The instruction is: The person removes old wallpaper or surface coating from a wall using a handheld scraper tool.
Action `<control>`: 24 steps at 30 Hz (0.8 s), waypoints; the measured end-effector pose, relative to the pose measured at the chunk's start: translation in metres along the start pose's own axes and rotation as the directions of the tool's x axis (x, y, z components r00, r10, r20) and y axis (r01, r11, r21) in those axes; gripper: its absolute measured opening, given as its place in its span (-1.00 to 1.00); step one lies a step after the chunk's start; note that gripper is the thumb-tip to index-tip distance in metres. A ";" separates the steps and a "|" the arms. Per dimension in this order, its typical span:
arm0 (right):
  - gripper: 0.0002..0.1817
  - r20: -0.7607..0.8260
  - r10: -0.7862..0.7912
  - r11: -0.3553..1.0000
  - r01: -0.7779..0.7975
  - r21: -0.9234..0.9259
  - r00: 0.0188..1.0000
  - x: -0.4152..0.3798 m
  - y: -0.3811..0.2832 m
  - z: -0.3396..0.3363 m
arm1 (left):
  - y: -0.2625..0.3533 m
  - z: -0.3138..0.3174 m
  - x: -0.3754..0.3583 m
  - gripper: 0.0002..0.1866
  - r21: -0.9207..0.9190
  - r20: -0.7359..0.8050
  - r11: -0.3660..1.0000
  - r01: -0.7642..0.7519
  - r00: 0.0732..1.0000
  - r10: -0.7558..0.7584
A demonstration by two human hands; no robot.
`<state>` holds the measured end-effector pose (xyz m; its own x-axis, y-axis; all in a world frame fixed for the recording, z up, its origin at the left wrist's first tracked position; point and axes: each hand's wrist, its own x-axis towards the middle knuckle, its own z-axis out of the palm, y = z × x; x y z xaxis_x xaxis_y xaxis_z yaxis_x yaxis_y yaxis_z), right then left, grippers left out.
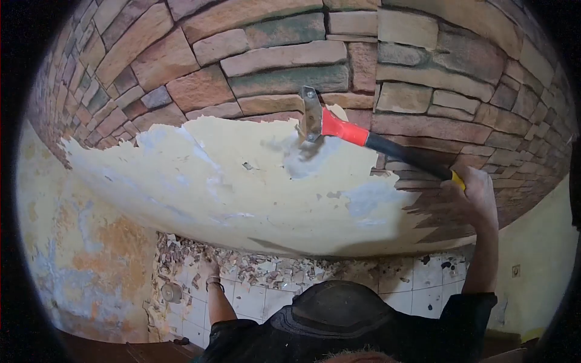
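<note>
A long-handled scraper (396, 148) with a red head, black shaft and yellow grip end is in my right hand (475, 193), whose fingers are closed round the grip. Its metal blade (312, 115) lies against the wall, at the torn edge of the stone-patterned wall covering (290, 54). Below that edge, bare cream plaster (242, 187) shows, with pale blue and grey patches. My left hand (209, 266), with a band at the wrist, hangs low at the left over the debris; its fingers look apart and nothing shows in them.
Torn scraps (266, 269) litter the white tiled floor (248, 299) along the foot of the wall. A round tape-like object (172, 293) lies at the lower left. Stained side wall (91, 242) stands at the left; a yellowish wall (532, 254) with a small socket is at the right.
</note>
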<state>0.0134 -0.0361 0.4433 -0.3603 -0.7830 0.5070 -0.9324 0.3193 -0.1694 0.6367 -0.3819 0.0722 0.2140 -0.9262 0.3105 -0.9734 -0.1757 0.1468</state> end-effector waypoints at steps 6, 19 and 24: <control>-0.44 0.089 -0.008 0.993 -0.003 0.121 0.996 -0.013 0.011 -0.018 | -0.019 -0.065 -0.009 -0.55 -0.247 0.116 0.944 0.218 0.974 -0.195; -0.70 0.089 0.101 0.985 -0.113 0.133 0.991 0.019 -0.034 -0.017 | 0.087 -0.157 0.038 -0.63 -0.765 -0.234 0.635 -0.108 0.965 -0.117; -0.73 0.180 0.125 0.956 -0.167 0.243 0.976 0.022 -0.044 -0.017 | 0.212 -0.249 0.031 -0.57 -0.880 -0.431 0.219 -0.421 0.902 0.003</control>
<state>0.0471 -0.0583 0.4759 -0.4734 -0.8201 0.3213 -0.8378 0.3066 -0.4518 0.4569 -0.3643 0.3469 0.2257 -0.6924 0.6853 -0.2319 0.6450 0.7281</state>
